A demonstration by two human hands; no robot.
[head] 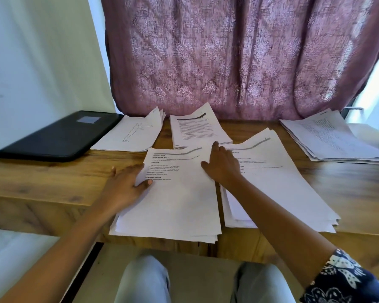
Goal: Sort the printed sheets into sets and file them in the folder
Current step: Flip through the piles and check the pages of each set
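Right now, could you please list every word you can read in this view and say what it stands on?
"TASK GOAL": heading on the top sheet of the near-left stack.
"DESCRIPTION": heading lower on it; the word before is blurred.
"REQUIRED PROPS": heading below that.
Body text on every stack: too blurred to read.
Label on the black folder: no legible text.

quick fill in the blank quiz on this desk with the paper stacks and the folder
1. The flat black folder lies ____ at the wooden table's far left.
2. The table holds ____ stacks of printed white sheets.
3. The stack topped by a figure drawing lies right beside the ____.
4. The right hand rests, fingers straight, at the near middle stack's right edge; the left hand pinches its ____ edge.

Missing words: closed; five; folder; left.
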